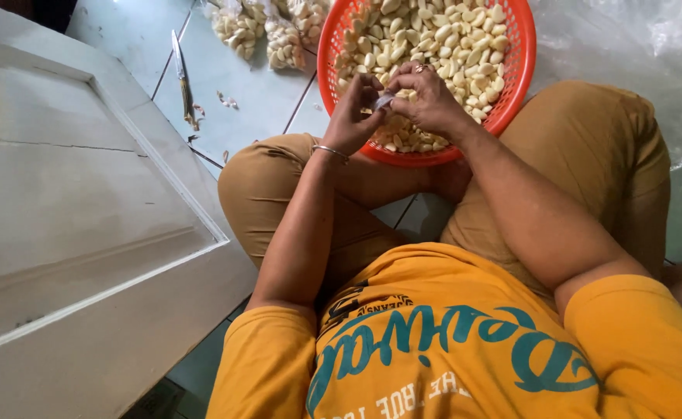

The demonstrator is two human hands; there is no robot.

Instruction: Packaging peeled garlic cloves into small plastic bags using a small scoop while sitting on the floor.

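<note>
Head view: a garlic clove [385, 99] is pinched between two hands over the near rim of an orange basket [517, 74] of peeled cloves.

The left hand [354, 116] is closed around the clove's near side, thumb and fingers curled tight; the right hand [432, 99], a ring on one finger, is bent over it from the other side, fingertips nipping what looks like a loose bit of pale skin; the clove itself is mostly hidden, so its exact lie cannot be told; it is judged light, firm and smooth, slippery once bared, its skin thin and easily torn, best taken at the tips; a knife [183, 77] lies on the tiled floor [232, 77] near its far edge, beside bagged cloves [259, 31].
</note>
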